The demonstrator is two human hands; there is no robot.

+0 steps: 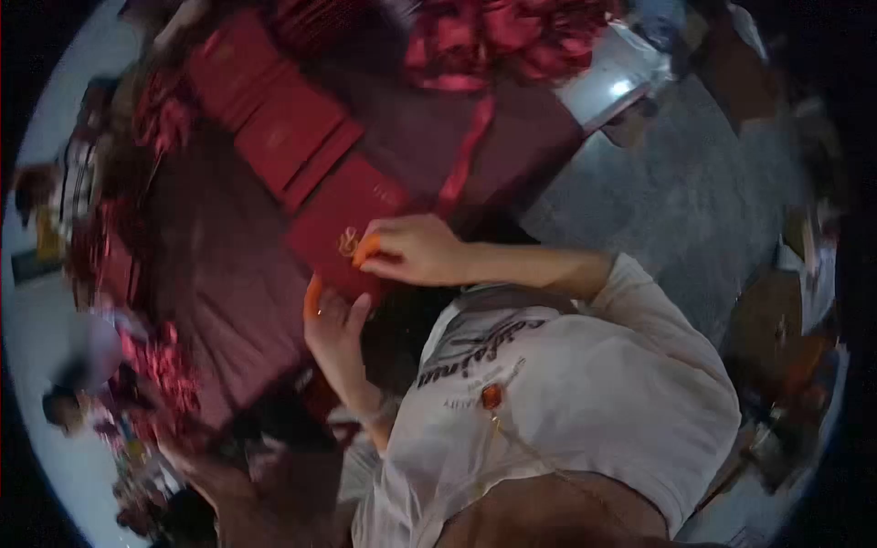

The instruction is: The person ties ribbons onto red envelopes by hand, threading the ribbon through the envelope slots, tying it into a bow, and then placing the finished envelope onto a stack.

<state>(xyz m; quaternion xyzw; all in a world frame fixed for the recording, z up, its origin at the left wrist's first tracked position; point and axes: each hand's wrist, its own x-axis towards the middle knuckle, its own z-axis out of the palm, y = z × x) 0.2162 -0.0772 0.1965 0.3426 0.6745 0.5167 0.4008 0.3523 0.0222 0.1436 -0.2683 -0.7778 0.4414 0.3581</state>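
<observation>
Red packet (333, 215): gold-marked, beside other packets (288, 132)
Right hand (416, 251): fingers curled at packet, grip unclear
Left hand (338, 338): partly open, by packet's edge

Matt red card (322, 212), smooth-looking.

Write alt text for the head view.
A person's right hand is over a red panel with a gold mark, left hand at its near edge, orange on both hands' fingers. More red panels line a dark red cloth; surroundings are blurred.
</observation>
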